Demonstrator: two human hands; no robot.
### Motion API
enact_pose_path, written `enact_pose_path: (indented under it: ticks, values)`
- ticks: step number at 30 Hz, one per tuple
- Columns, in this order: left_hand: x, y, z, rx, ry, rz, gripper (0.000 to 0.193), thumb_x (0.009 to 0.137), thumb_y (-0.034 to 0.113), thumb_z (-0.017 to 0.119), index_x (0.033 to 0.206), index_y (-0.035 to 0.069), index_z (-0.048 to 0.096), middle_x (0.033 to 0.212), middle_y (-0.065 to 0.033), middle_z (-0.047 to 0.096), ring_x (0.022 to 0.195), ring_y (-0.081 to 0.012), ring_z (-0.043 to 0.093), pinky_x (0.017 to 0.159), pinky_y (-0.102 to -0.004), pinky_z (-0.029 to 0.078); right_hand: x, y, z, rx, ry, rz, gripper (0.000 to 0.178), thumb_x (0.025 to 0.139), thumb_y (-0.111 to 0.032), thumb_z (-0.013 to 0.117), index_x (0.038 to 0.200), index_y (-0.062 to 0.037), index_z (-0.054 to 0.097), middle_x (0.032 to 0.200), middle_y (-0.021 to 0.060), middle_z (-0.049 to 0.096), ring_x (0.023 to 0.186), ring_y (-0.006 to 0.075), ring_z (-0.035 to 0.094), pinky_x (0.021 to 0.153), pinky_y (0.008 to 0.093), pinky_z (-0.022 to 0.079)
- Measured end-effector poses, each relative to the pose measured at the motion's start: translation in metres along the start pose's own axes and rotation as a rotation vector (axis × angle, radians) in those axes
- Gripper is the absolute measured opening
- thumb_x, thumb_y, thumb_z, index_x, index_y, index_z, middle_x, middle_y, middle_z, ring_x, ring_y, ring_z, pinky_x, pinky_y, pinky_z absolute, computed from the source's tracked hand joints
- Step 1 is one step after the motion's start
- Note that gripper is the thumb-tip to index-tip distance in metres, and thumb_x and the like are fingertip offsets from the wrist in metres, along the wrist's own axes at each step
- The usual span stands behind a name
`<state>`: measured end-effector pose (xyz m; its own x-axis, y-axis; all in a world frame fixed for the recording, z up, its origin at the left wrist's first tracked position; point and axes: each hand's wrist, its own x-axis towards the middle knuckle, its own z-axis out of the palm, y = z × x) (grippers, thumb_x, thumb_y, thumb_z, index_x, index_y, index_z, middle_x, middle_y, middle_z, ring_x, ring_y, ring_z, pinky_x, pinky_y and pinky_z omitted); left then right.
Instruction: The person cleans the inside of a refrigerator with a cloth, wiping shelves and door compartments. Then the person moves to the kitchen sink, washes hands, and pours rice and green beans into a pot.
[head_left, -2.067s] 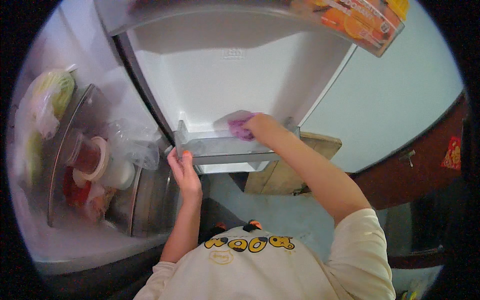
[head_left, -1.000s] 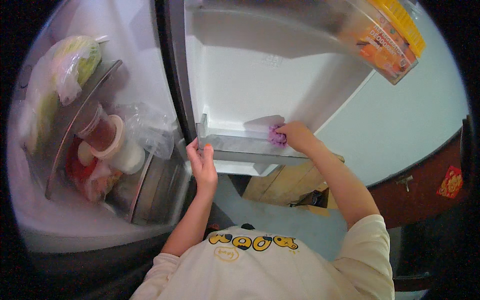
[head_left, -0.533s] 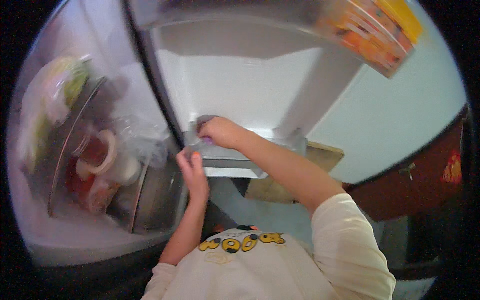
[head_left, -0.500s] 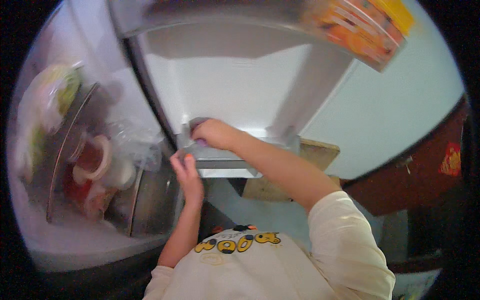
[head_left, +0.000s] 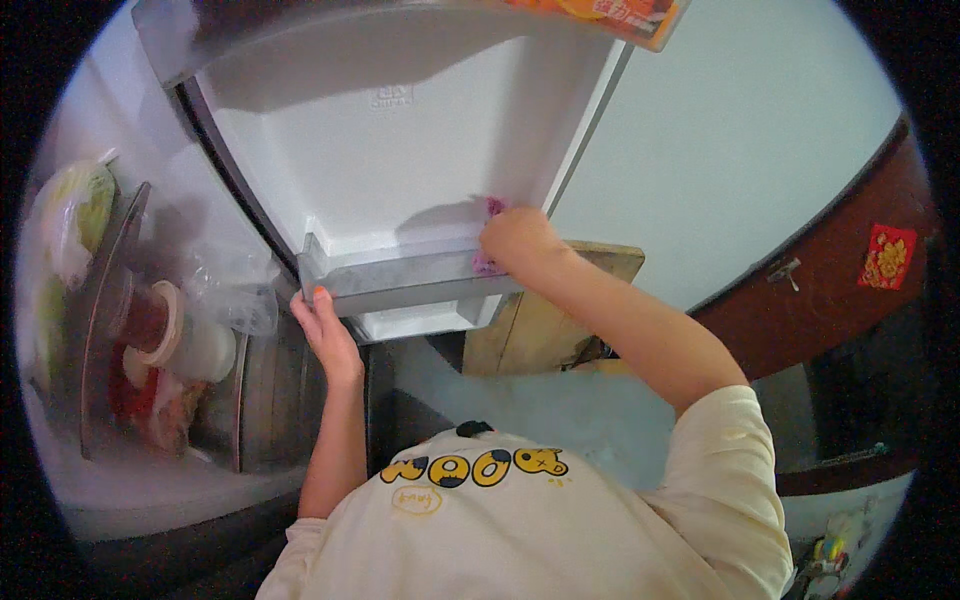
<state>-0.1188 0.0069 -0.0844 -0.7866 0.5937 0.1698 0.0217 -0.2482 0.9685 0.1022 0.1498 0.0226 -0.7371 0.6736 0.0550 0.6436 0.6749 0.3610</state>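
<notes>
Your two hands are apart, at opposite ends of the grey see-through plastic door shelf (head_left: 400,275) low on the opened refrigerator door. Your right hand (head_left: 525,240) is closed on a crumpled purple cloth (head_left: 488,263), which shows above and below your fist; the cloth is at the shelf's right end, by its back edge. Your left hand (head_left: 330,335) has its fingertips against the shelf's front left corner, one orange nail showing; you cannot tell from here whether they are clamped on it.

Behind the shelf rises the smooth white inner door panel (head_left: 380,165), with a soft shadow left of your fist and a raised mark higher up. Across its top runs a translucent grey upper shelf (head_left: 300,45), with an orange printed package (head_left: 645,15) at its right end, cut off by the top of the view. Under the door shelf sits a white plastic ledge (head_left: 420,318).

To your left, the refrigerator compartment holds a pale green vegetable in clear wrap (head_left: 85,215), a clear plastic bag (head_left: 235,290) and a white round tub (head_left: 205,345).

Beyond the door, a light brown wooden box (head_left: 500,335) stands on the pale blue-grey floor (head_left: 540,405). On the right are a pale bluish wall (head_left: 740,150) and a dark red-brown door (head_left: 760,320) bearing a metal handle (head_left: 786,272) and a red-and-gold paper decoration (head_left: 887,257).
</notes>
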Motion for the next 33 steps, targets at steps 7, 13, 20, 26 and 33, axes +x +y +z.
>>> enact_pose_path:
  ticks: [7,13,20,26,33]
  values:
    - [0.001,-0.005,-0.001,-0.042,-0.023,0.046,0.043,0.101,0.035,0.045,0.128,0.001,0.040,0.113,-0.0102,0.050,0.106,-0.0202,0.045,0.099,-0.0328,0.033,-0.047,0.023,-0.024,-0.305,0.317,-0.168,0.016,0.078,-0.028,0.065,0.082,-0.0166,0.076,0.099,0.0043,0.070,0.111,0.0225,0.053,0.093,0.0348,0.041]
    - [0.000,-0.002,0.002,-0.074,0.108,-0.012,0.042,0.101,0.035,0.044,0.126,0.002,0.042,0.112,-0.0099,0.052,0.106,-0.0211,0.047,0.098,-0.0338,0.034,-0.096,0.046,-0.041,0.395,0.368,0.115,0.024,0.078,-0.007,0.064,0.101,-0.0112,0.068,0.097,0.0108,0.067,0.104,0.0289,0.056,0.091,0.0398,0.044]
    - [0.002,-0.010,-0.002,-0.102,0.034,0.012,0.044,0.102,0.036,0.043,0.130,0.003,0.043,0.115,-0.0091,0.050,0.105,-0.0197,0.048,0.098,-0.0352,0.034,-0.125,0.038,0.027,1.030,0.667,0.619,0.037,0.080,-0.002,0.063,0.116,-0.0088,0.057,0.098,0.0148,0.064,0.088,0.0348,0.061,0.076,0.0428,0.049]
    - [0.006,-0.017,-0.013,-0.158,-0.003,-0.037,0.058,0.100,0.042,0.045,0.142,0.003,0.034,0.129,-0.0104,0.046,0.112,-0.0205,0.047,0.102,-0.0371,0.032,-0.098,-0.004,0.053,1.133,0.664,0.316,0.036,0.079,0.002,0.061,0.113,-0.0082,0.063,0.094,0.0127,0.061,0.086,0.0315,0.060,0.075,0.0367,0.051]
    - [0.006,-0.018,-0.012,-0.212,0.017,-0.041,0.054,0.102,0.042,0.042,0.139,0.003,0.037,0.126,-0.0113,0.048,0.113,-0.0222,0.049,0.102,-0.0368,0.035,-0.156,-0.048,0.091,1.307,0.661,-0.140,0.025,0.081,0.001,0.058,0.104,-0.0050,0.067,0.093,0.0116,0.063,0.084,0.0255,0.061,0.074,0.0338,0.051]
